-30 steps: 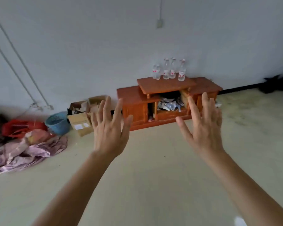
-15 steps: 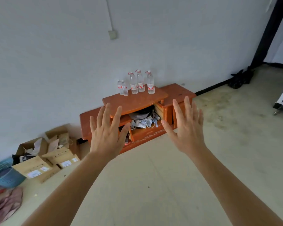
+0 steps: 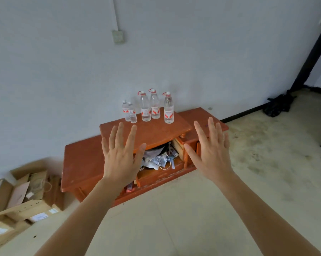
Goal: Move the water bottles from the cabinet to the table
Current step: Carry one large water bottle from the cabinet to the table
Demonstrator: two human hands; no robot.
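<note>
Five bottles point(image 3: 154, 105) stand upright on the cabinet's point(image 3: 82, 159) raised top, near the wall: three tall, two small. The front small one overlaps the other and hides part of it. Two hands are up before the cabinet, fingers straight and spread, holding nothing. The left hand point(image 3: 121, 159) covers part of its front and the right hand point(image 3: 211, 154) covers its right end. Clutter point(image 3: 156, 160) in the open shelf is too tangled to identify. Boxes point(image 3: 23, 196) at left are cut off, their number unclear.
</note>
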